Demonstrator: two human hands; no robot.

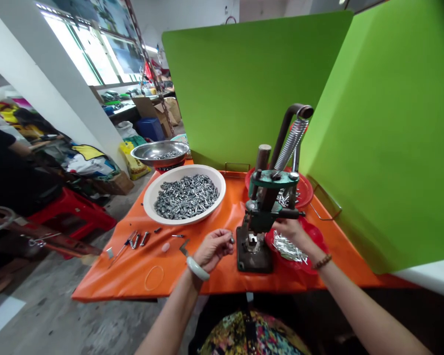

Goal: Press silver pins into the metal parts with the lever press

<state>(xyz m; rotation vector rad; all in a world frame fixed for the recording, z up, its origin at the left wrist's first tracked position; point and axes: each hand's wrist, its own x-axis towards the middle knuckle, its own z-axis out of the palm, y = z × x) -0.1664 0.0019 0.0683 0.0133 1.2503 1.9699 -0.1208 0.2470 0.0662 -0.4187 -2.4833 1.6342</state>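
A small green hand press (263,217) with a coil spring and a side handle stands on the orange table (133,271). My left hand (215,247), a pale bangle on its wrist, pinches a small metal piece (232,240) just left of the press base. My right hand (293,230) is closed round the press's handle at the right side, above a red dish of shiny metal parts (290,250).
A white bowl (184,194) heaped with small grey metal pieces sits left of the press, a steel bowl (160,152) behind it. Loose tools (135,240) and a rubber band (154,277) lie near the front left. Green screens (385,138) wall off the back and right. A red plate (304,190) is behind the press.
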